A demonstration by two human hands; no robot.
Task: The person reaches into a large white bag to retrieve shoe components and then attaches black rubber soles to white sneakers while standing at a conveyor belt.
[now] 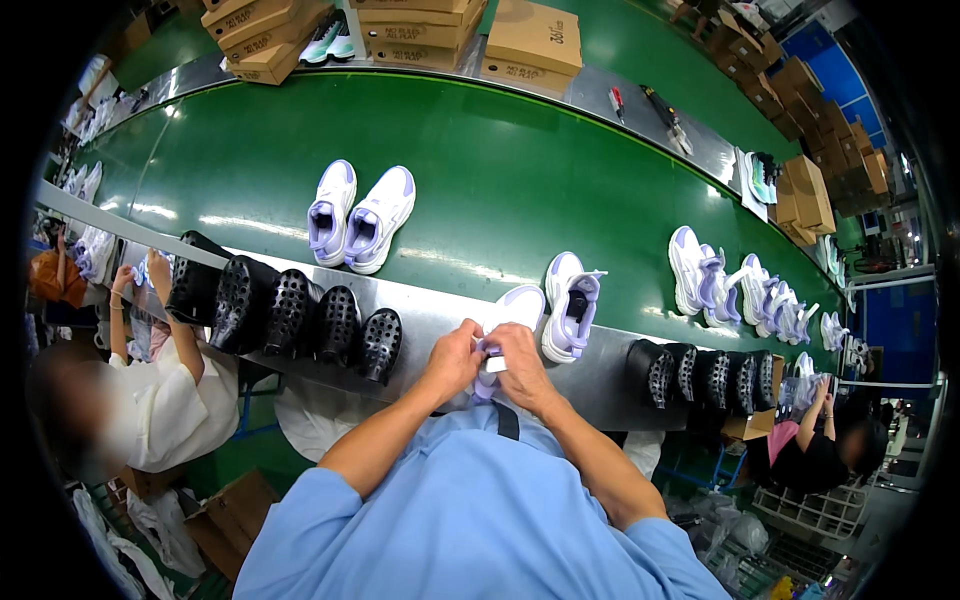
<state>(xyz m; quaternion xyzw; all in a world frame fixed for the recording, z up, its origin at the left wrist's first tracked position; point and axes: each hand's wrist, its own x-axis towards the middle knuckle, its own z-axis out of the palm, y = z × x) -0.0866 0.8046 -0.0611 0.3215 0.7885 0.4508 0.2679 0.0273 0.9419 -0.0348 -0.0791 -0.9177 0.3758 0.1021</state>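
Note:
My left hand (455,358) and my right hand (519,361) are both closed around the heel end of a white and lilac sneaker (512,309) at the near metal edge (430,310) of a green conveyor belt (480,180). The shoe's toe points away from me. Its mate (571,303) lies just to the right on the belt's near rim, tongue pulled up. What my fingers pinch at the heel is hidden between them.
Another white and lilac pair (360,215) sits farther out on the belt. More pairs (740,290) crowd the right. Black perforated shoe lasts (290,310) hang along the edge at left and at right (700,375). Cardboard boxes (420,30) stack beyond. Co-workers sit at left (150,390) and right (810,450).

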